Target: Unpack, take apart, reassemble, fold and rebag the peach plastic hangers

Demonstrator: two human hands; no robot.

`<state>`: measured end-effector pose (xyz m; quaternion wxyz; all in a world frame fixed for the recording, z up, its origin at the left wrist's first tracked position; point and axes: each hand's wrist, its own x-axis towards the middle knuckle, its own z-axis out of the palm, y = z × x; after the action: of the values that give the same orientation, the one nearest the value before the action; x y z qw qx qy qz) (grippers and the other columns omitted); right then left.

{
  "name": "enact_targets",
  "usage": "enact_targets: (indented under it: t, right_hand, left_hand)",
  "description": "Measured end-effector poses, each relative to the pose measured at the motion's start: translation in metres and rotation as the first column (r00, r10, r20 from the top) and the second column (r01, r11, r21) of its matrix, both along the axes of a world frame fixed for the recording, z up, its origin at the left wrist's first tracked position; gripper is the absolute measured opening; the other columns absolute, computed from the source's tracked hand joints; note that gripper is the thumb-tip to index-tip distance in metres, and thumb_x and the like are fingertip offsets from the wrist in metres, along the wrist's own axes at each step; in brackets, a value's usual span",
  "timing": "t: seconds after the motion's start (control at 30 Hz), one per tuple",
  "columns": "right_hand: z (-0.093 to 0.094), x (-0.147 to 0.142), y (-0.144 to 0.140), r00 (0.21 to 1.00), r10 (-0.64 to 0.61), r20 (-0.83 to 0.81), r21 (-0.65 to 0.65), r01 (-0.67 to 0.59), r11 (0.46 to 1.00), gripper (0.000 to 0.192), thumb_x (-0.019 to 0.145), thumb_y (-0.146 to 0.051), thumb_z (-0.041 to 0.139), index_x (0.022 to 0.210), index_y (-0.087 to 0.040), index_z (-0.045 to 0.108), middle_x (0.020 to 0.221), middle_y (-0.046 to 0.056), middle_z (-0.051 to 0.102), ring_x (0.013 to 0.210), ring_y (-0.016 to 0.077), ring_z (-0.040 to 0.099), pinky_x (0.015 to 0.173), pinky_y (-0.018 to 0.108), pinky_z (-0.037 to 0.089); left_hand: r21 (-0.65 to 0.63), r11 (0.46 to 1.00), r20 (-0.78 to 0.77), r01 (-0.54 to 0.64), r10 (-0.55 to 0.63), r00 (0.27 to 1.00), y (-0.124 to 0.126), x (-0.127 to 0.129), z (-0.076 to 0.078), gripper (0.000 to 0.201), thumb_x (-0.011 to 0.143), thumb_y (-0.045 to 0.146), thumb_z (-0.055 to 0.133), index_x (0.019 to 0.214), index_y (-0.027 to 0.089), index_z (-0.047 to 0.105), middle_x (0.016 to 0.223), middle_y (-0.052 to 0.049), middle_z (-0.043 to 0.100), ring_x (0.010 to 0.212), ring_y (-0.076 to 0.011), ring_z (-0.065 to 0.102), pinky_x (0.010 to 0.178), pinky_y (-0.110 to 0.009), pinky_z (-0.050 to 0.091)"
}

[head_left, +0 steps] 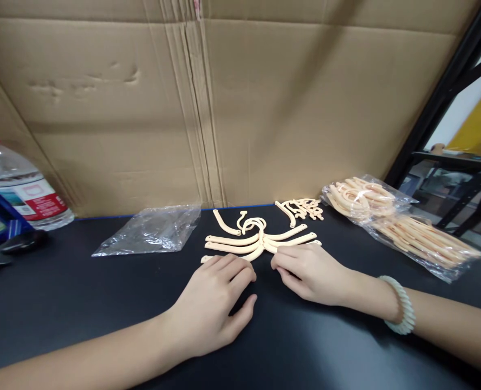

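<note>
Several cream-coloured curved plastic strips (260, 240) lie fanned out on the black table (82, 303) in front of me. My left hand (214, 303) rests palm down, its fingertips touching the near ends of the left strips. My right hand (309, 271), with a pale beaded bracelet on the wrist, has its fingertips on the strips at the fan's right side. Whether either hand pinches a strip is hidden by the fingers. A smaller cluster of cream pieces (303, 208) lies just behind the fan.
A clear bag full of the same cream strips (398, 222) lies at the right. An empty crumpled clear bag (153, 230) lies at the left. A water bottle (21, 189) lies at the far left edge. A cardboard wall (224, 108) stands behind the table.
</note>
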<state>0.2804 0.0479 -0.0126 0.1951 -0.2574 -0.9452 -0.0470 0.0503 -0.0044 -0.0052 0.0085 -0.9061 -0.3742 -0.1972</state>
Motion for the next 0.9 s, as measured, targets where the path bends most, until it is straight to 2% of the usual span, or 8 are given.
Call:
enact_targets:
  t: [0.17, 0.33, 0.6, 0.67, 0.77, 0.83, 0.9]
  right_hand:
    - [-0.003, 0.001, 0.000, 0.998, 0.053, -0.036, 0.061, -0.051, 0.997, 0.019, 0.087, -0.010, 0.044, 0.090, -0.016, 0.062, 0.076, 0.003, 0.063, 0.061, 0.0134, 0.053, 0.055, 0.025, 0.034]
    - [-0.003, 0.000, 0.000, 0.996, 0.065, -0.067, 0.037, -0.062, 0.997, 0.019, 0.084, -0.009, 0.044, 0.087, -0.016, 0.061, 0.074, 0.002, 0.062, 0.060, 0.0132, 0.052, 0.055, 0.025, 0.033]
    - [-0.002, 0.001, 0.001, 0.994, 0.078, -0.080, 0.028, -0.076, 0.997, 0.019, 0.088, -0.011, 0.043, 0.090, -0.017, 0.060, 0.075, 0.002, 0.062, 0.062, 0.0135, 0.053, 0.057, 0.026, 0.036]
    - [-0.003, 0.000, -0.001, 0.994, 0.076, -0.079, 0.035, -0.074, 0.997, 0.019, 0.090, -0.012, 0.042, 0.089, -0.018, 0.060, 0.074, 0.001, 0.062, 0.061, 0.0135, 0.052, 0.057, 0.026, 0.036]
    - [-0.001, -0.003, -0.001, 0.986, 0.089, -0.143, 0.052, -0.083, 0.995, 0.021, 0.094, -0.017, 0.041, 0.088, -0.017, 0.061, 0.075, 0.003, 0.062, 0.064, 0.0141, 0.054, 0.058, 0.026, 0.039]
    - [0.004, -0.006, 0.007, 0.967, 0.100, -0.233, 0.062, -0.088, 0.994, 0.020, 0.096, -0.018, 0.041, 0.094, -0.016, 0.062, 0.081, 0.005, 0.063, 0.071, 0.0151, 0.056, 0.064, 0.026, 0.043]
    - [0.014, -0.010, 0.023, 0.954, 0.083, -0.288, 0.059, -0.068, 0.996, 0.020, 0.095, -0.017, 0.043, 0.101, -0.015, 0.062, 0.087, 0.007, 0.065, 0.078, 0.0168, 0.057, 0.070, 0.028, 0.045]
  left_hand:
    - [-0.020, 1.000, 0.011, -0.009, 0.009, 1.000, -0.001, 0.000, 0.000, 0.018, 0.086, 0.022, 0.050, 0.099, 0.018, 0.061, 0.100, -0.007, 0.065, 0.088, -0.0251, 0.060, 0.075, -0.041, 0.048]
    - [-0.019, 1.000, 0.013, 0.000, 0.000, 1.000, 0.001, 0.001, 0.002, 0.017, 0.086, 0.021, 0.050, 0.099, 0.018, 0.060, 0.099, -0.007, 0.065, 0.087, -0.0248, 0.060, 0.074, -0.040, 0.048]
    - [0.133, 0.986, 0.027, 0.100, -0.104, 0.994, 0.002, 0.000, 0.006, 0.012, 0.087, 0.014, 0.050, 0.093, 0.018, 0.059, 0.094, -0.004, 0.067, 0.089, -0.0221, 0.060, 0.086, -0.042, 0.044]
    - [0.145, 0.986, 0.042, 0.081, -0.088, 0.995, 0.012, -0.005, 0.010, 0.016, 0.089, 0.012, 0.046, 0.094, 0.018, 0.060, 0.093, -0.005, 0.068, 0.089, -0.0217, 0.061, 0.085, -0.041, 0.045]
    - [0.129, 0.991, 0.081, -0.038, 0.028, 0.996, 0.039, -0.021, 0.015, 0.029, 0.089, 0.006, 0.036, 0.100, 0.016, 0.061, 0.101, -0.009, 0.067, 0.091, -0.0219, 0.061, 0.081, -0.038, 0.050]
    - [0.099, 0.991, 0.056, -0.090, 0.085, 0.995, 0.060, -0.036, 0.016, 0.037, 0.085, 0.002, 0.034, 0.106, 0.015, 0.061, 0.105, -0.010, 0.067, 0.097, -0.0220, 0.061, 0.084, -0.038, 0.053]
    - [0.108, 0.990, 0.040, -0.089, 0.085, 0.996, 0.079, -0.051, 0.016, 0.043, 0.081, -0.002, 0.033, 0.108, 0.014, 0.062, 0.107, -0.011, 0.067, 0.102, -0.0219, 0.061, 0.088, -0.039, 0.053]
